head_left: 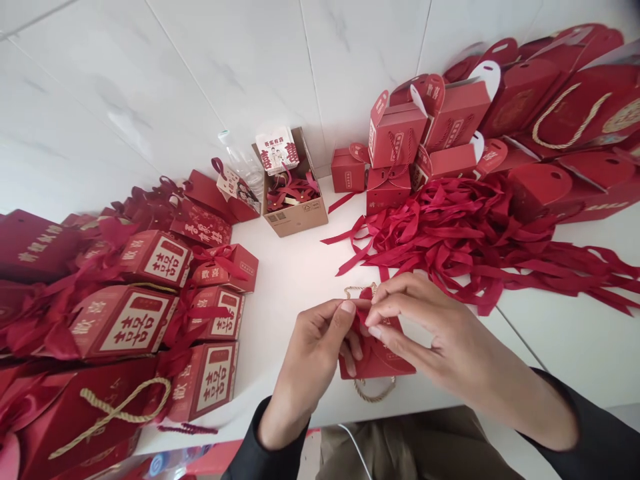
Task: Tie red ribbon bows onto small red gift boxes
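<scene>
A red gift box [383, 365] lies in front of me near the table's front edge, with a gold rope handle [376, 399] showing on its near side. My left hand [320, 343] is at the box's left, thumb and forefinger pinched on a red ribbon [364, 320] over its top. From the right, my right hand [433, 327] brings its bent fingertips together on the same ribbon. The fingers hide much of the ribbon, so its exact shape is unclear. A big heap of loose red ribbons [450, 227] lies just beyond my right hand.
On the left stand rows of red boxes [145, 323] with ribbon bows. A cardboard box [297, 219] holding cards and ribbon pieces is at the back, beside a clear plastic bottle [240, 160]. More red boxes [400, 137] are stacked at the back right against the tiled wall [260, 60].
</scene>
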A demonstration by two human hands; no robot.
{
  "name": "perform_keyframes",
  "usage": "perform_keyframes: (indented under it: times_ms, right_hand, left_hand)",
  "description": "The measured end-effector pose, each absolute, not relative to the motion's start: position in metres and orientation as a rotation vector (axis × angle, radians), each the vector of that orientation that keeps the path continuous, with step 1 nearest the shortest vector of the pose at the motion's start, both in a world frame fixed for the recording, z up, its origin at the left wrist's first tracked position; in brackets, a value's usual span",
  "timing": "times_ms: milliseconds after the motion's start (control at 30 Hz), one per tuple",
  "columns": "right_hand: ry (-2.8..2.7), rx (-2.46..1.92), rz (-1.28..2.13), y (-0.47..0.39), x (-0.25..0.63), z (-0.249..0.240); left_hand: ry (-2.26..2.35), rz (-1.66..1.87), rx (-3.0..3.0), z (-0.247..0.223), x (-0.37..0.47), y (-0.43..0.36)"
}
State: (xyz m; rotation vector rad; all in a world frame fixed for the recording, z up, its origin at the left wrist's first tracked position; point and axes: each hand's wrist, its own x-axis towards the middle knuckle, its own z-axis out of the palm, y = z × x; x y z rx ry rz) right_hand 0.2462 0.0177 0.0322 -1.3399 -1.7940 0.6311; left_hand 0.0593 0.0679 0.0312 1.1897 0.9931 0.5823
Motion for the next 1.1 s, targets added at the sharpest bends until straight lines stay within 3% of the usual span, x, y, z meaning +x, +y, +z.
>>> perform_keyframes:
  times_ms: [533, 833, 1100]
  right_hand:
    - [-1.862, -1.378, 0.728, 0.02, 0.25, 0.02]
    - [-1.656, -1.48, 0.929, 0.024, 0.249, 0.025]
    - [-1.519, -1.435, 1.13, 0.02, 0.247, 0.031]
  left_hand:
    - [0.896, 0.688, 1.152, 0.023, 0.056, 0.066]
    - [1.12, 0.694, 1.501, 0.026, 0.059, 0.059]
    - [1.169, 1.048, 2.068, 0.013, 0.068, 0.045]
